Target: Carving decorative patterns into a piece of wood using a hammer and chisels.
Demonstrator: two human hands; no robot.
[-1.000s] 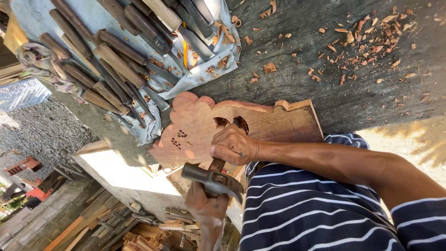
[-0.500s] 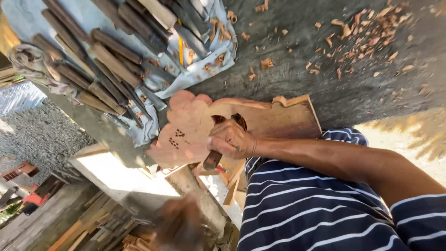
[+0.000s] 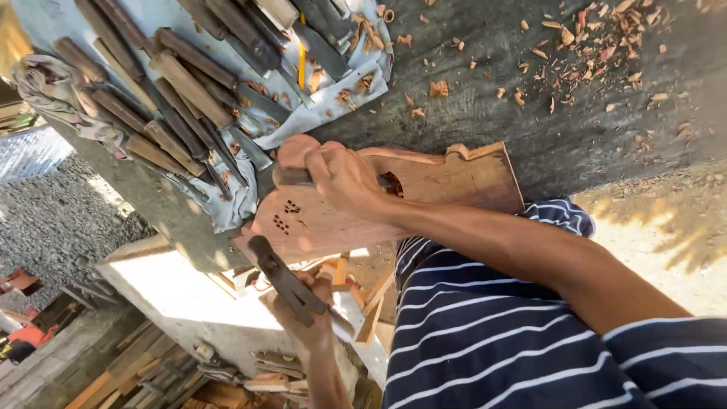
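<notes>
Half a second back the hammer was a blur low in the view; now the hammer [image 3: 284, 280] is sharp, drawn up close below the carved wooden panel [image 3: 424, 201], its dark metal head angled toward the upper left. Nearest the camera, a striped navy-and-white shirt [image 3: 485, 333] fills the lower right. One hand [image 3: 310, 318] is wrapped tight around the hammer's handle, fingers closed on it; which of the person's 2 hands it is cannot be told for sure, though it reads as the right. Just above, the other hand [image 3: 341, 178], taken as the left, is clenched around a chisel [image 3: 291, 176] whose dark handle pokes out leftward, pressed down onto the panel. That panel lies flat on the edge of the grey workbench [image 3: 530, 98], reddish-brown, smooth-faced, with a scalloped outline, small pierced holes in clusters near its left lobe and a deeper cutout beside the knuckles. Judging by this, the outline and some piercing look done, while most of the face is still plain and uncarved. Farther on, a pale cloth [image 3: 318, 98] holds a row of many chisels [image 3: 182, 83] with rough, round wooden handles and dull steel blades. Beyond, curled orange-brown wood chips [image 3: 591, 38] lie scattered over the coarse, weathered bench surface.
</notes>
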